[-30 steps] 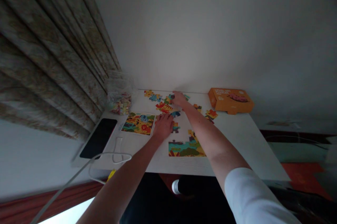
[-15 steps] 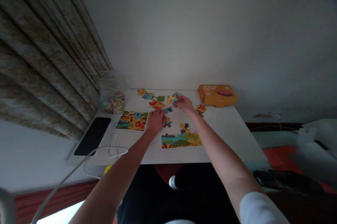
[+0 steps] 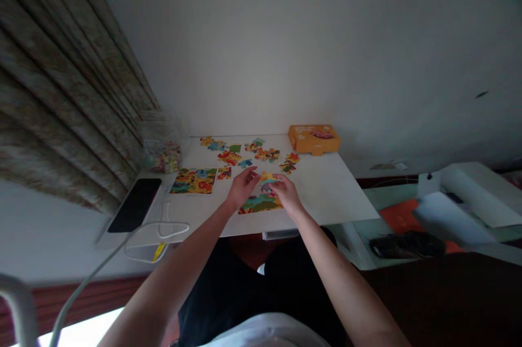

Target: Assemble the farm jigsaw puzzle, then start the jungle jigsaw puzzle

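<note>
Above the joined puzzle section (image 3: 259, 205), my right hand (image 3: 287, 192) grips a puzzle piece (image 3: 267, 184) with yellow, teal and grey on it. My left hand (image 3: 242, 188) is at the left of that piece, its fingers bent and apart; whether a fingertip touches the piece is unclear. Both hands partly cover the joined section. Loose puzzle pieces (image 3: 229, 157) lie behind the hands, towards the wall. The picture card (image 3: 194, 180) with a jungle scene lies left of my left hand.
An orange box (image 3: 314, 139) stands at the table's back right. A plastic bag of pieces (image 3: 167, 158) is at the back left, near the curtain. A black phone (image 3: 135, 205) and a white cable (image 3: 169, 223) lie at the left edge.
My right hand has come back towards me from the loose pieces with a piece in it. My left hand has left the table near the card and come beside the piece. The view has shifted.
</note>
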### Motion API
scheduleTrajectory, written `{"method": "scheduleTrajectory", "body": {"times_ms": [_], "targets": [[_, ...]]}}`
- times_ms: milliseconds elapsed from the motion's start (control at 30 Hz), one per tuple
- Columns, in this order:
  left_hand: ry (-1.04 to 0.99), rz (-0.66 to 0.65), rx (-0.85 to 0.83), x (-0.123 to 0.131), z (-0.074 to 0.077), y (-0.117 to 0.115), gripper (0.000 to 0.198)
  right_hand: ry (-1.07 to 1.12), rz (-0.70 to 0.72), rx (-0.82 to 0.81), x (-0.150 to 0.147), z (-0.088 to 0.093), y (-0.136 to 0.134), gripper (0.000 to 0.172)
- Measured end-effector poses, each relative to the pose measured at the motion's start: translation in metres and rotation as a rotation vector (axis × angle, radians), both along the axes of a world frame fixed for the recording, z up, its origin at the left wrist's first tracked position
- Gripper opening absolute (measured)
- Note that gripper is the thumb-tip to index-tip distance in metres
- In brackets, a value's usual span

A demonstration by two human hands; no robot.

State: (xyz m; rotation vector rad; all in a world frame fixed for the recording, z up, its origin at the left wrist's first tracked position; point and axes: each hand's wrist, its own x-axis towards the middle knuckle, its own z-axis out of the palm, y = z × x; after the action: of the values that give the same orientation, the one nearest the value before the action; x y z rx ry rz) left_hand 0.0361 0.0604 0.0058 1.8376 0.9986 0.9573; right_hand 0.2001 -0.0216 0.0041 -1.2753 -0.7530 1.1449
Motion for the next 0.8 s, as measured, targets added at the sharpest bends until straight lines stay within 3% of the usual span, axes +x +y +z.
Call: {"method": "scheduleTrajectory", "body": {"times_ms": [167,367,467,800], "targets": [[-0.093,-0.076,-0.265,0.008,0.002,-0.004,0.036,-0.203,0.015,0.038,0.003,-0.011,-0.003,0.044],[0.044,0.022,-0.308,-0.005,0.002,0.022,0.026,-1.051,0.0,0.208,0.016,-0.016,-0.012,0.029],[0.158,0.001,-0.311,-0.008,-0.001,0.029,0.024,-1.294,0.086,0.209,0.016,-0.018,-0.02,0.03],[0.362,-0.014,-0.221,-0.006,-0.004,0.025,0.027,-1.409,0.131,0.16,0.011,-0.015,-0.024,0.03]]}}
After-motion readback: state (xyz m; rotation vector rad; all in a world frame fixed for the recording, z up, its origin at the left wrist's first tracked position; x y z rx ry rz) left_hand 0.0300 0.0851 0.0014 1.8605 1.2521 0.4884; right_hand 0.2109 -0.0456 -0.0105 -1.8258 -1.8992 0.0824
